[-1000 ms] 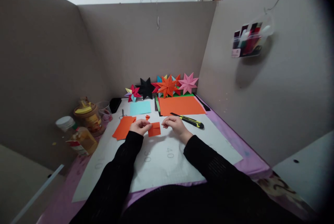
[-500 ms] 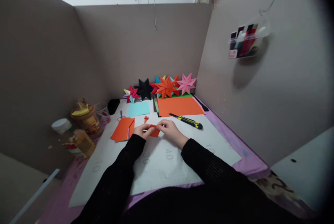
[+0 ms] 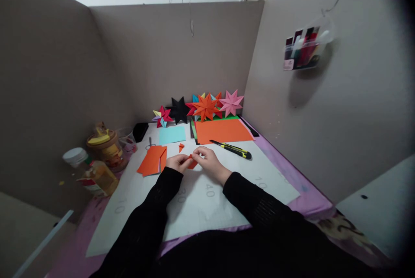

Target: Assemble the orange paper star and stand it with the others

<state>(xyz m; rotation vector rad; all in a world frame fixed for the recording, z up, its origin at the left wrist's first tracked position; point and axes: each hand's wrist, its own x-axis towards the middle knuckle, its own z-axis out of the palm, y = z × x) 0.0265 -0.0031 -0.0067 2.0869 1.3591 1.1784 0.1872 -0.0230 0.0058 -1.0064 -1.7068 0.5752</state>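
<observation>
Both hands meet over a white mat (image 3: 210, 200) on the desk. My left hand (image 3: 177, 162) and my right hand (image 3: 207, 160) pinch a small folded orange paper piece (image 3: 192, 164) between their fingertips; most of it is hidden by the fingers. A stack of orange paper squares (image 3: 152, 160) lies just left of my left hand. A tiny orange scrap (image 3: 181, 146) sits just beyond the hands.
A yellow-black utility knife (image 3: 231, 148) lies right of the hands, before a large orange sheet (image 3: 223, 130). A light blue square (image 3: 172, 134) and scissors (image 3: 149, 143) lie behind. Paper stars (image 3: 205, 107) line the back wall. Jars and bottles (image 3: 102, 157) stand at the left.
The orange piece lay flatter under my left fingers, my right hand apart from it; now both hands have closed together on it and folded it smaller.
</observation>
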